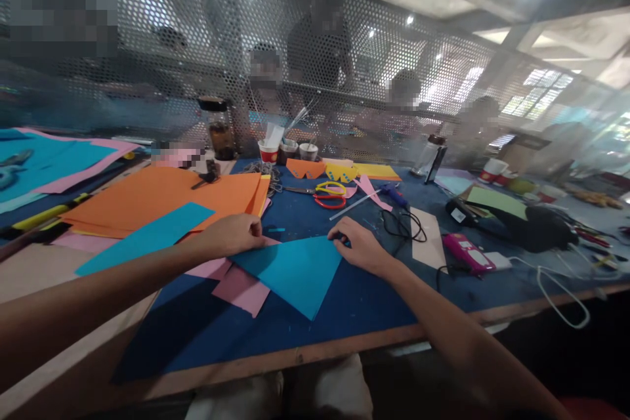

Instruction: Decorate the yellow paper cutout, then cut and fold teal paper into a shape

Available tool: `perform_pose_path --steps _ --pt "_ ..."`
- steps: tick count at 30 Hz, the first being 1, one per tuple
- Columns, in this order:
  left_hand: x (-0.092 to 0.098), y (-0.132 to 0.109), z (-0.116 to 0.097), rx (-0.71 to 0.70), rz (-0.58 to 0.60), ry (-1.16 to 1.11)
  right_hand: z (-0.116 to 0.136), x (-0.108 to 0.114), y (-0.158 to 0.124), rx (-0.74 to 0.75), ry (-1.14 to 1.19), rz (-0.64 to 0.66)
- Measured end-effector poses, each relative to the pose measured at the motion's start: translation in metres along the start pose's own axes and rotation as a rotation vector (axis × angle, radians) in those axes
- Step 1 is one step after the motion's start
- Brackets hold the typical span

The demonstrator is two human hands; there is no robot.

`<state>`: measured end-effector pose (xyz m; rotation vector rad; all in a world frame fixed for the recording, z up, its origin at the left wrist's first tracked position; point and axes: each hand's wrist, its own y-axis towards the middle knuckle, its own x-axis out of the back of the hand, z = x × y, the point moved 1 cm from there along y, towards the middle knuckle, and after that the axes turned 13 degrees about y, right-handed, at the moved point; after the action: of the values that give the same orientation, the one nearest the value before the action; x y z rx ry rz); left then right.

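Observation:
A piece of blue paper (pixel 300 272) with a pointed lower corner lies on the dark blue tabletop (pixel 354 325) in front of me. My left hand (pixel 233 234) has its fingers curled on the paper's upper left edge. At the upper right corner, my right hand (pixel 357 243) pinches the same sheet with bent fingers. Scraps of pink paper (pixel 241 292) stick out from under its left side. Just beyond the hands rest scissors (pixel 329 195) with one red and one yellow handle loop. A blue paper strip (pixel 147 238) lies beneath my left forearm.
Orange sheets (pixel 147 200) are stacked at left. Farther back are paper masks (pixel 305 168), paper cups (pixel 268 152) and a bottle (pixel 221 131) before a perforated screen. A glue gun (pixel 394 195), a magenta device (pixel 467 254) and cables lie at right. People sit behind the screen.

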<state>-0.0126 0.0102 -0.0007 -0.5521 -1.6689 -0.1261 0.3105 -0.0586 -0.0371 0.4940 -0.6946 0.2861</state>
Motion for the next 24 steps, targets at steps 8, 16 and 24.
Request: perform_pose_path --steps 8,16,24 --pt "0.004 -0.002 0.004 -0.077 0.035 -0.013 0.001 0.001 0.000 -0.012 -0.021 0.000" --pt "-0.009 -0.026 -0.009 -0.140 -0.155 0.043 0.001 0.003 0.000 -0.034 -0.116 -0.003" --pt "-0.022 -0.021 -0.002 -0.175 -0.187 0.028 0.005 0.001 0.003 -0.067 -0.048 0.003"
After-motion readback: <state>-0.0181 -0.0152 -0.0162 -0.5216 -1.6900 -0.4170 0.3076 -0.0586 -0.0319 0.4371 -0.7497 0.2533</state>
